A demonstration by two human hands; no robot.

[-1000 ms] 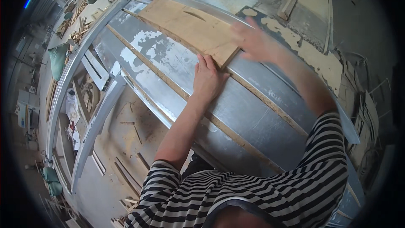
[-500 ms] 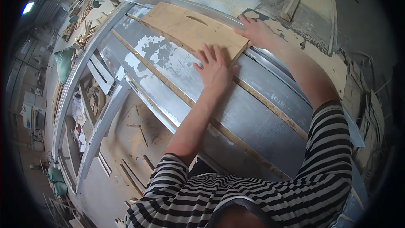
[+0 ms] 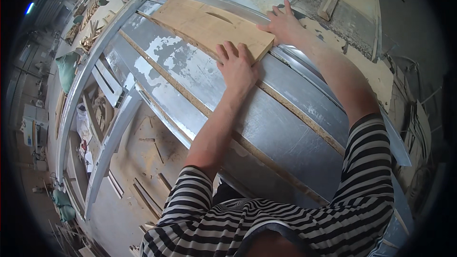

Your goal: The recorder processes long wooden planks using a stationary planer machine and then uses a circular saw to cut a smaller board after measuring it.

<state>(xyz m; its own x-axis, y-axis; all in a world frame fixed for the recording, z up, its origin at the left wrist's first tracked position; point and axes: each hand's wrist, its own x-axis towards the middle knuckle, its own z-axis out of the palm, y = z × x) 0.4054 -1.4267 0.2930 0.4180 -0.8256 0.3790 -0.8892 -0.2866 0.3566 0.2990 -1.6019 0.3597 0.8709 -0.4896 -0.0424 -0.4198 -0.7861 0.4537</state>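
Observation:
A tan wooden board (image 3: 195,16) with a dark slit in its top lies on a grooved grey metal table (image 3: 281,109). My left hand (image 3: 237,69) rests at the board's near right corner. Its fingers are slightly bent and apart, with their tips on the top face; the thumb is partly hidden beside the end. My right hand (image 3: 287,27) is at the far right corner, its thumb against the board and its other fingers spread in the air. Just beyond the board's far edge runs a long metal rail (image 3: 288,53).
A wooden stick (image 3: 332,1) lies on a worn sheet beyond the rail. Sawdust-filled grooves (image 3: 304,116) cross the table. At left stands a curved metal frame (image 3: 76,85), with wood strips (image 3: 145,197) lower down. A green bag (image 3: 66,72) stands farther left.
My right hand's fingers have lifted and spread away from the rail. The left hand's fingers have bent a little more on the board. The whole view has shifted slightly.

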